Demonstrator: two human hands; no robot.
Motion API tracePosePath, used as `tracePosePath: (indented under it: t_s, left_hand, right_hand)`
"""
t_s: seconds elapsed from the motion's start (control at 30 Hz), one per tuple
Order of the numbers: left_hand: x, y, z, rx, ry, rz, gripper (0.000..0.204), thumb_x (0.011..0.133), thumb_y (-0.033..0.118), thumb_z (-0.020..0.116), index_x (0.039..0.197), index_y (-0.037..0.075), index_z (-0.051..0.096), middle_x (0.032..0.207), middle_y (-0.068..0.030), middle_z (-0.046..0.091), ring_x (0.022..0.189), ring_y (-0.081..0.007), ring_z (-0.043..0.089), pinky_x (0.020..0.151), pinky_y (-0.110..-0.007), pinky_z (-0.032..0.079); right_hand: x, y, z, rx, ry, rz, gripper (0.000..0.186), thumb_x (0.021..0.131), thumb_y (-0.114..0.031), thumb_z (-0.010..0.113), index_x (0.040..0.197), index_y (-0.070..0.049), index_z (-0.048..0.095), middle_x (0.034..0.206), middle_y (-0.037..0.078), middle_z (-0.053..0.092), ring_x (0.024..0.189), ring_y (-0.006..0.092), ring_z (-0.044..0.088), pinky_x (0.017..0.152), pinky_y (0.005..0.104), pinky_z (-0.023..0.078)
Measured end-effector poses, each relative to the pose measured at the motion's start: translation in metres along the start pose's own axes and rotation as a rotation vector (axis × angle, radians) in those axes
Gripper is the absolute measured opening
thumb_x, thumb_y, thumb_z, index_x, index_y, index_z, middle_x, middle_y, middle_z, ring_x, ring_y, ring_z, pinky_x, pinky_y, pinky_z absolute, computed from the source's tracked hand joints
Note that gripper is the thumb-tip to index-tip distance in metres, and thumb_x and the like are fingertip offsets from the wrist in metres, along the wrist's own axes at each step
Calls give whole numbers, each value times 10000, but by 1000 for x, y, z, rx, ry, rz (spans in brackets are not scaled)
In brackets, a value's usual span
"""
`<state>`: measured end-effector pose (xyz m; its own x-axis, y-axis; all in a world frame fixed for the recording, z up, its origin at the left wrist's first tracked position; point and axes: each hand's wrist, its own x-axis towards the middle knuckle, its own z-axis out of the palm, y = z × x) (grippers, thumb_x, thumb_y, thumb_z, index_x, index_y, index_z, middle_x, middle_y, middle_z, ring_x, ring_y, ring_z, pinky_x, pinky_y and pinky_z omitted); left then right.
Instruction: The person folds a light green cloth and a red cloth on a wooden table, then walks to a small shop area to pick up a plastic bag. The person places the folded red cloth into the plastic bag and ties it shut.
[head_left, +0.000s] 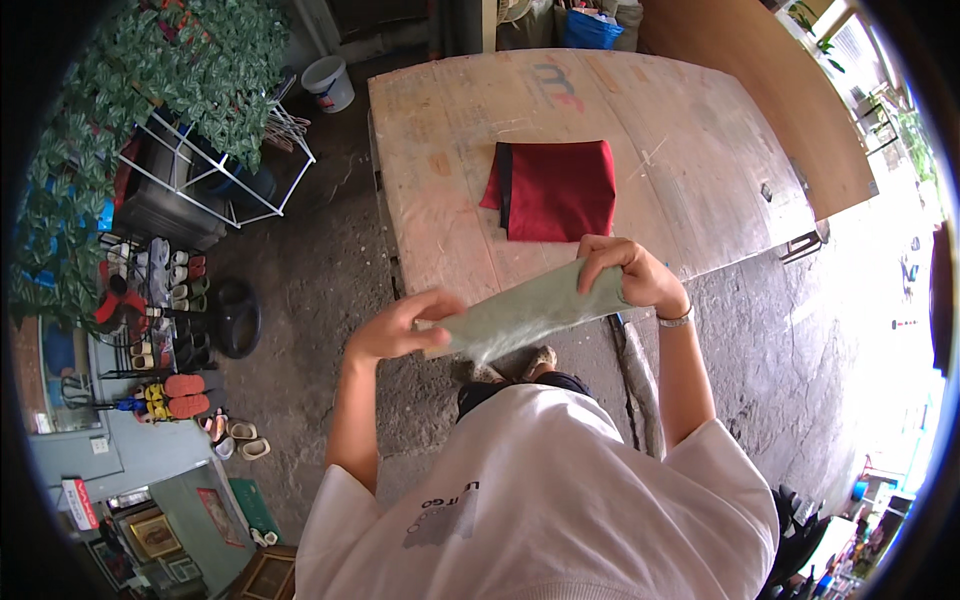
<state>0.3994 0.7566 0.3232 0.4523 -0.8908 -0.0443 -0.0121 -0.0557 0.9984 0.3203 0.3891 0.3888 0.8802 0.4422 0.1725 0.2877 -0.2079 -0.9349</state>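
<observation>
A folded light green cloth (530,308) is stretched in the air between my two hands, in front of my body and near the table's front edge. My right hand (632,272) pinches its right end, thumb and fingers closed on it. At the lower left end, my left hand (405,328) grips the cloth; its fingertips are slightly blurred. On the wooden table (440,180) just beyond lies a folded dark red cloth (560,190) with a black strip along its left side. It lies flat, close to my right fingers.
A white bucket (328,84) stands on the floor left of the table. Farther left are a white metal rack (215,180) under leafy greenery, a black round-based fan (237,318) and shelves of shoes (190,290). A curved wooden board (770,90) rises behind the table.
</observation>
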Motion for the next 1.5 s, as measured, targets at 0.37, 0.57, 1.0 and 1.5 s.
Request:
tracePosePath:
  t_s: [0.37,0.57,1.0,1.5]
  left_hand:
    - [114,-18,108,-646,268,-36,352,937,141,651,1235,-19,555,1012,-44,688,923,-120,645,823,-292,521]
    - [118,-78,115,-352,608,-236,377,912,103,692,1192,-20,472,962,-118,694,883,-148,669,803,-293,538]
    - [158,15,108,1321,775,-188,356,741,200,796,1017,38,640,996,-133,602,922,-318,580,860,-412,464]
    - [234,-79,132,-320,565,-299,306,1023,230,474,1167,53,677,1228,-63,619,1125,-159,539,975,-324,405]
  right_hand:
    - [-27,87,12,1280,542,348,1091,825,-869,259,1510,-21,296,1485,219,420,1374,346,410,1136,515,314]
    - [-84,144,105,986,549,579,615,979,-444,579,1368,15,451,1297,112,596,1142,206,598,975,351,473]
    - [-41,322,-97,-252,1110,586,764,807,-531,758,1247,27,477,919,162,676,792,324,685,743,411,550]
    - [-65,95,-191,-485,933,396,202,763,-83,680,873,53,579,1049,202,647,946,343,660,796,350,527]
